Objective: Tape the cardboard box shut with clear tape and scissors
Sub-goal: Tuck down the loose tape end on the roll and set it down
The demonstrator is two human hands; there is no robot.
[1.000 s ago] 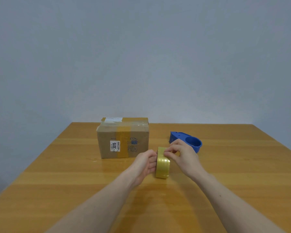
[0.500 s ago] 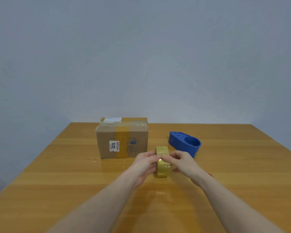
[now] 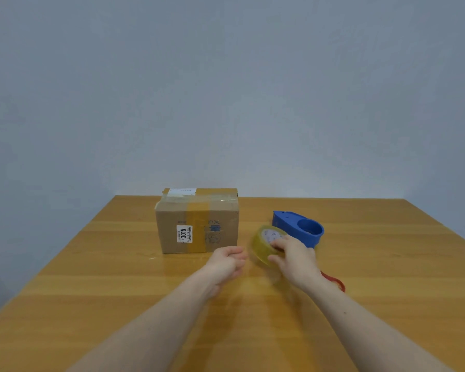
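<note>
1. On the wooden table (image 3: 91, 304), far side: cardboard box (image 3: 198, 221) stands closed, flaps down, an older yellowish tape band already running over its top and down the near face, with a white label on that face.
2. Right of the box, well apart: blue tape dispenser (image 3: 298, 228), empty.
3. Right hand (image 3: 293, 257) grips the tape roll (image 3: 266, 244), fingers closed on its rim; roll is tilted, just in front of the dispenser, between the box and the dispenser. Roll is motion-blurred.
4. Left hand (image 3: 227, 260) is curled loosely beside the roll, fingertips pinched; whether it holds a free tape end I cannot tell, as clear film would not show here.
5. Red scissors handle (image 3: 333, 280) shows just behind the right wrist; blades hidden.
6. Judgement: step in hand is freeing the tape end; no new strip on the box yet.
7. Next move calls for a firm pinch on the end, a steady pull, and carrying it to the box seam without letting it fold on itself.
</note>
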